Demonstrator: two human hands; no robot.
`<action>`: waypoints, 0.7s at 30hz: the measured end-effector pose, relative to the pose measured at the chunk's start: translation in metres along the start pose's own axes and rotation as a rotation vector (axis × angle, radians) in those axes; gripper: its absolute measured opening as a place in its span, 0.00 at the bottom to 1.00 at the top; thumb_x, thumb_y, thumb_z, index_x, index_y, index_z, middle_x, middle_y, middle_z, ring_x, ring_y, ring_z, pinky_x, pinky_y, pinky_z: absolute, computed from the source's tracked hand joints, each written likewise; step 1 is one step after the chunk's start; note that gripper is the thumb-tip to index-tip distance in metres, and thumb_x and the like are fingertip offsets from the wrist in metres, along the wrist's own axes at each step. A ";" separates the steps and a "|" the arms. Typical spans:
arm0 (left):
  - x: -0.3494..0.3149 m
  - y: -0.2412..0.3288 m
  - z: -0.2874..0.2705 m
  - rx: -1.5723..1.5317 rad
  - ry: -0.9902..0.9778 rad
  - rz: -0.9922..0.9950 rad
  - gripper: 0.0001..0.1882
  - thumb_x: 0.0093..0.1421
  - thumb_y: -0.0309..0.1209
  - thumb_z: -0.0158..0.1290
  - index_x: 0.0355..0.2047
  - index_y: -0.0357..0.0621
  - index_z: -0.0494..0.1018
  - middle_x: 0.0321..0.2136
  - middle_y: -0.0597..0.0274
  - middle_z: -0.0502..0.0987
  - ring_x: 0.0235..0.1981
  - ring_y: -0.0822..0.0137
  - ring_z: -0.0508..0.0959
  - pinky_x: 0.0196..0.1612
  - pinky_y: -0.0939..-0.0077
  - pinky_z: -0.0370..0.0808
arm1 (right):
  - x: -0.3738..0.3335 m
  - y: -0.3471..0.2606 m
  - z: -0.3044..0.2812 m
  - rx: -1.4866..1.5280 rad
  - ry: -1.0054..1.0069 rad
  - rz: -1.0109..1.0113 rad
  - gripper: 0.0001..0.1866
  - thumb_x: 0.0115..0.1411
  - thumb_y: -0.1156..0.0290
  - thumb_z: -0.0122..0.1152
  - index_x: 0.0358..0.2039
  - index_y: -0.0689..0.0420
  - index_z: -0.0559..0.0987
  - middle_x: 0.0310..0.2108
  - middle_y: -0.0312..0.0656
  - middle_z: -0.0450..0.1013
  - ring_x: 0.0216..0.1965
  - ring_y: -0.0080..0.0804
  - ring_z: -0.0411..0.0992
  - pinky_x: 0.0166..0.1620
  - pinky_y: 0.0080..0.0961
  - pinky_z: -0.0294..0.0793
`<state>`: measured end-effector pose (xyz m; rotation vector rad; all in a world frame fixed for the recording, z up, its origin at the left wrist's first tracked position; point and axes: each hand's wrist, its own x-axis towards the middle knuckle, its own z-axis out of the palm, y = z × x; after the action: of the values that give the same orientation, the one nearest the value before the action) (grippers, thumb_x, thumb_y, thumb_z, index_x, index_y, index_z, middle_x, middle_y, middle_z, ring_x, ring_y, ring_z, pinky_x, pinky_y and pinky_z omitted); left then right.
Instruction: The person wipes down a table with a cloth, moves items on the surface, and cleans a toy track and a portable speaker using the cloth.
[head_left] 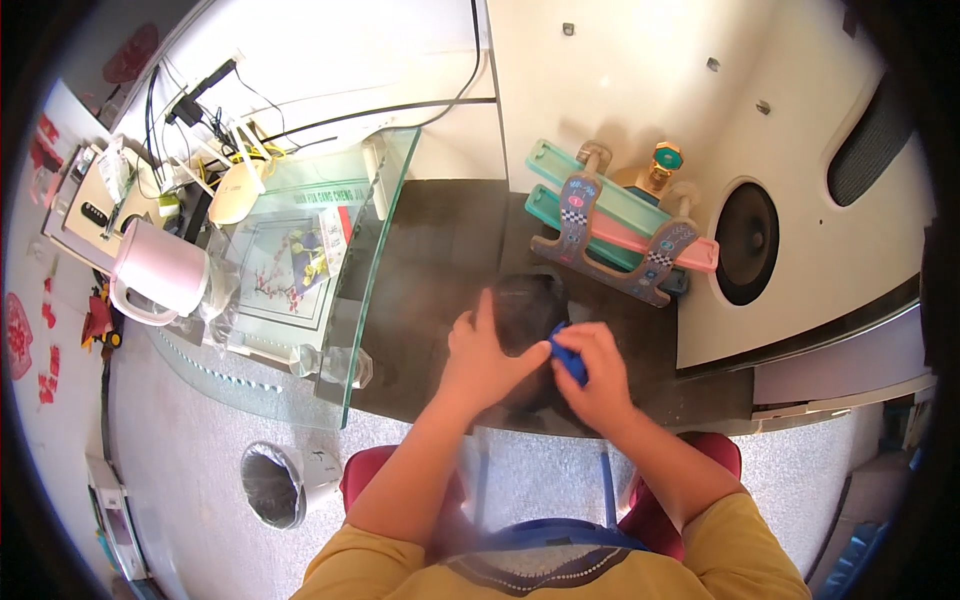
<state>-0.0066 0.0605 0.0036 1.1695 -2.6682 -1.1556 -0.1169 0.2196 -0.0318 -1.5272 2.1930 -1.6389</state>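
On the tabletop, left fingers spread over a black object; right fingers clasp a blue item.

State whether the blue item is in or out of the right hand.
In: the right hand has the blue item between its thumb and fingers.

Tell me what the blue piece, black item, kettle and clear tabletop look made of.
Blue piece: cloth or soft plastic, perhaps; matte, partly hidden by the right hand.
Black item: possibly plastic; dark, faint sheen, blurred.
Kettle: probably plastic, satin; smooth pink sides with soft highlights.
Clear tabletop: likely polished glass; see-through, with a greenish edge.
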 end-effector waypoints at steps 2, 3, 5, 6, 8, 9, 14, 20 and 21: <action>0.007 -0.011 -0.006 -0.137 -0.039 -0.039 0.65 0.52 0.58 0.68 0.78 0.42 0.43 0.71 0.26 0.52 0.73 0.34 0.55 0.72 0.50 0.59 | -0.005 -0.007 0.001 0.035 -0.041 -0.025 0.19 0.54 0.80 0.69 0.47 0.57 0.79 0.47 0.50 0.75 0.49 0.52 0.75 0.52 0.39 0.76; 0.007 -0.012 -0.004 -0.136 -0.042 -0.036 0.65 0.52 0.58 0.68 0.78 0.42 0.43 0.71 0.26 0.52 0.73 0.34 0.55 0.72 0.50 0.59 | -0.002 -0.005 -0.001 0.032 -0.039 -0.024 0.19 0.54 0.80 0.69 0.47 0.57 0.79 0.47 0.50 0.75 0.49 0.52 0.75 0.52 0.39 0.76; 0.006 -0.013 0.000 -0.133 -0.028 0.017 0.65 0.53 0.60 0.68 0.78 0.42 0.44 0.69 0.25 0.54 0.73 0.32 0.54 0.71 0.46 0.61 | 0.012 0.005 -0.005 -0.010 -0.008 0.000 0.16 0.55 0.81 0.69 0.45 0.59 0.80 0.46 0.51 0.75 0.48 0.50 0.76 0.51 0.36 0.76; 0.006 -0.013 0.001 -0.132 -0.031 0.020 0.65 0.53 0.60 0.68 0.78 0.42 0.44 0.69 0.25 0.54 0.73 0.32 0.54 0.71 0.46 0.61 | 0.021 0.009 -0.003 -0.017 0.076 0.050 0.16 0.55 0.81 0.68 0.45 0.60 0.80 0.46 0.51 0.74 0.48 0.50 0.76 0.51 0.36 0.76; 0.008 -0.012 0.003 -0.174 -0.046 0.051 0.65 0.53 0.59 0.69 0.77 0.41 0.45 0.69 0.25 0.54 0.73 0.34 0.55 0.72 0.49 0.61 | 0.019 0.010 -0.001 -0.048 0.124 0.061 0.17 0.53 0.82 0.69 0.45 0.59 0.80 0.46 0.50 0.75 0.47 0.49 0.76 0.51 0.37 0.76; 0.011 -0.015 0.000 -0.173 -0.044 0.052 0.65 0.53 0.59 0.69 0.77 0.41 0.45 0.69 0.25 0.54 0.73 0.34 0.55 0.72 0.49 0.61 | 0.013 0.007 0.002 -0.047 0.062 -0.015 0.18 0.52 0.81 0.70 0.45 0.57 0.80 0.46 0.49 0.75 0.48 0.50 0.76 0.51 0.39 0.77; 0.017 -0.023 -0.008 -0.278 -0.017 -0.040 0.61 0.54 0.55 0.68 0.78 0.44 0.46 0.70 0.34 0.56 0.72 0.43 0.59 0.72 0.56 0.61 | -0.003 0.001 0.006 0.015 -0.068 -0.137 0.19 0.51 0.79 0.71 0.45 0.55 0.81 0.47 0.47 0.76 0.50 0.50 0.76 0.54 0.41 0.77; 0.013 -0.021 -0.004 -0.381 -0.142 -0.021 0.59 0.56 0.54 0.66 0.79 0.47 0.46 0.72 0.35 0.56 0.74 0.44 0.57 0.73 0.55 0.59 | 0.013 0.006 0.000 0.009 0.148 0.059 0.15 0.53 0.83 0.68 0.42 0.57 0.82 0.45 0.48 0.76 0.48 0.50 0.76 0.52 0.36 0.77; 0.014 -0.022 -0.005 -0.384 -0.136 -0.029 0.59 0.56 0.54 0.66 0.79 0.47 0.46 0.72 0.35 0.56 0.74 0.44 0.57 0.73 0.55 0.59 | 0.002 0.001 -0.002 0.054 0.055 0.001 0.15 0.53 0.82 0.69 0.42 0.58 0.81 0.46 0.49 0.76 0.48 0.51 0.76 0.52 0.37 0.77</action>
<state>-0.0014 0.0389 -0.0105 1.0970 -2.3645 -1.7107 -0.1201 0.2195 -0.0308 -1.4855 2.1555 -1.7452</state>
